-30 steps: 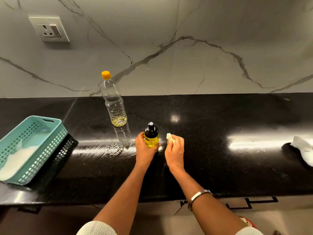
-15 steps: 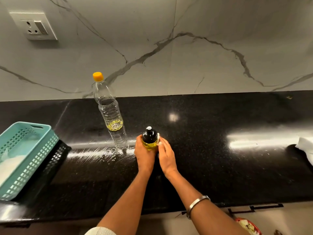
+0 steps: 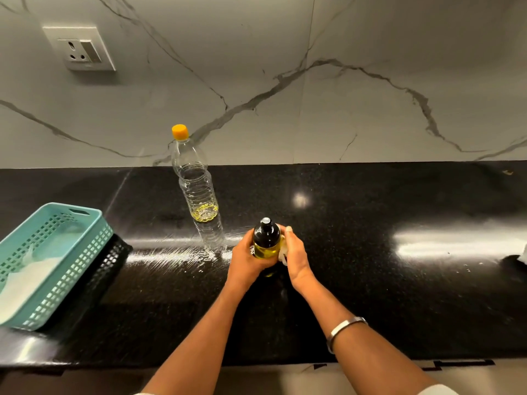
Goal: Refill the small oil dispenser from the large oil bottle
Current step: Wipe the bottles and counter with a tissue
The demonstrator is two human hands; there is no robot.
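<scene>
The small oil dispenser (image 3: pixel 266 240) has a black top and yellow oil inside. It stands upright on the black counter (image 3: pixel 370 280). My left hand (image 3: pixel 247 259) grips its body from the left. My right hand (image 3: pixel 295 256) holds a small white tissue (image 3: pixel 283 253) against the dispenser's right side. The large oil bottle (image 3: pixel 197 189) is clear plastic with an orange cap on and a little yellow oil at the bottom. It stands upright behind and to the left of the dispenser, untouched.
A teal slotted basket (image 3: pixel 57 252) with something white inside sits at the counter's left end. A white cloth (image 3: pixel 524 252) shows at the right edge. Wet streaks (image 3: pixel 182 253) lie in front of the large bottle. A wall socket (image 3: pixel 81 49) is on the marble backsplash.
My right hand has moved left with the tissue, from beside the dispenser to pressing against its side. The left hand keeps its grip on the dispenser.
</scene>
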